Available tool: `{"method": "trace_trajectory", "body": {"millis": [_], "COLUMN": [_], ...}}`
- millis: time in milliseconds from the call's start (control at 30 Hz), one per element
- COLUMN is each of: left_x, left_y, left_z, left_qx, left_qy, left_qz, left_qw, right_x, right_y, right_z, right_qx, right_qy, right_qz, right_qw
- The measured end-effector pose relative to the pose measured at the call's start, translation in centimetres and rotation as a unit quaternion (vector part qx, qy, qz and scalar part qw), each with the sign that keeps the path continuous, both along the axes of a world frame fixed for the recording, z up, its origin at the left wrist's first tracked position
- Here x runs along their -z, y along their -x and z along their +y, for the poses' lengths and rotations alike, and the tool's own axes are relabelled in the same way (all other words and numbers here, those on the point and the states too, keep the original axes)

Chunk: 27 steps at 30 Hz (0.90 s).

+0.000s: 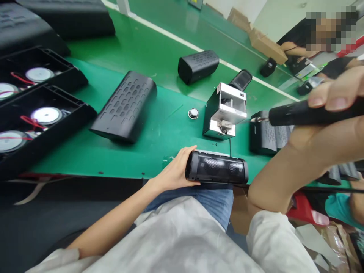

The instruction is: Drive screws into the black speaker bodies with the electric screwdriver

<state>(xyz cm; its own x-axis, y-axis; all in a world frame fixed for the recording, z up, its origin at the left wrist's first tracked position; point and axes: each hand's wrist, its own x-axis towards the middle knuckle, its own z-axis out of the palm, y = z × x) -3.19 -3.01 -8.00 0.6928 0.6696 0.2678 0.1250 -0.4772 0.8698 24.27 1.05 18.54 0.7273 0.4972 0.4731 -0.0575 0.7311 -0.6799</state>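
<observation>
My left hand point(181, 168) grips the left end of a black portable speaker point(217, 167) at the bench's front edge, thumb and fingers around its end. Two round cones show through the speaker's dark front. Raised at the right, my right hand point(341, 93) is closed around a black electric screwdriver point(288, 113). Its bit points left, apart from the speaker. Between them and farther back stands a white and black screw feeder point(224, 110). A small round metal speaker driver point(193, 113) lies left of the feeder.
Black textured housings point(126, 106) stand on the green bench point(167, 132). Open cases with white round drivers point(47, 115) and red wires fill the left side. More speakers point(264, 136) stand at right. Across the bench, a person point(298, 36) sits near a cardboard box point(267, 45).
</observation>
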Motion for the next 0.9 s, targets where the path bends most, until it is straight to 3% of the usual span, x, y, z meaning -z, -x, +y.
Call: {"method": "trace_trajectory", "body": {"millis": [100,167,267,400,467,567,733,900], "left_x": [0.0,0.0,-0.3,-0.5,-0.6,-0.5,-0.3,-0.4], "left_y": [0.2,0.4,0.5,0.3,0.1,0.0,0.0,0.1], "left_z": [0.1,0.4,0.6,0.8,0.7,0.7,0.5,0.5], "left_qx": [-0.011,-0.012,0.001,0.011,0.009,0.005,-0.002,0.002], "left_qy": [0.012,0.019,0.017,0.001,-0.004,0.000,0.006,0.012], "left_qz": [0.001,0.009,0.019,0.034,0.040,0.041,0.032,0.033], "left_qw": [1.000,1.000,1.000,0.999,0.999,0.999,0.999,0.999], "right_x": [0.6,1.6,2.5,2.0,2.0,3.0,4.7,4.9], "right_y": [-2.9,-4.1,-4.4,-3.2,-2.5,-1.4,-0.2,-0.1], "right_z": [3.1,5.1,5.5,2.6,1.8,2.3,3.7,3.4], "right_qx": [0.169,0.223,0.194,0.182,0.131,0.062,0.036,0.014], "right_qy": [-0.100,-0.134,-0.132,-0.121,-0.080,-0.019,0.039,0.070], "right_qz": [-0.163,-0.178,-0.177,-0.191,-0.213,-0.244,-0.278,-0.280], "right_qw": [0.967,0.949,0.956,0.957,0.965,0.968,0.959,0.957]}}
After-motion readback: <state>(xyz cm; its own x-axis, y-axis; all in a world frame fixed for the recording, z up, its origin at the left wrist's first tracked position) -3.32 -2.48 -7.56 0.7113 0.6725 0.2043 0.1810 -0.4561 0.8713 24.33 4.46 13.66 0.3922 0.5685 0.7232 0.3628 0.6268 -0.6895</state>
